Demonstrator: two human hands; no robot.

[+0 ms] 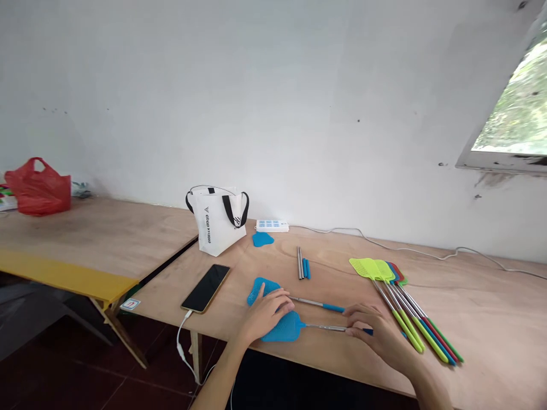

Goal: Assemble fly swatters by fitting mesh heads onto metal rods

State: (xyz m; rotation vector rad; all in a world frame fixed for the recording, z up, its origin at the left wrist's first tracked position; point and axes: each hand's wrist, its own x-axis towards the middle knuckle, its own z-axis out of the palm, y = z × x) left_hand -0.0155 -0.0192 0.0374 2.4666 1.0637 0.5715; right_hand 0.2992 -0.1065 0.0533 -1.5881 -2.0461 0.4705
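I see my left hand (267,310) lying flat and open on the net head of a blue plastic fly swatter (286,331) at the front edge of the light wooden table (470,307). My right hand (378,333) bends its fingers over the swatter's handle end, but I cannot tell if it grips. A second blue swatter (257,289) lies just behind.

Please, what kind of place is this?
Probably a simple workroom, perhaps at home. Bare plywood tables stand against a plain white wall; a bundle of coloured fly swatters lies beside two blue fly swatters that the left hand touches, and loose handles lie behind them.
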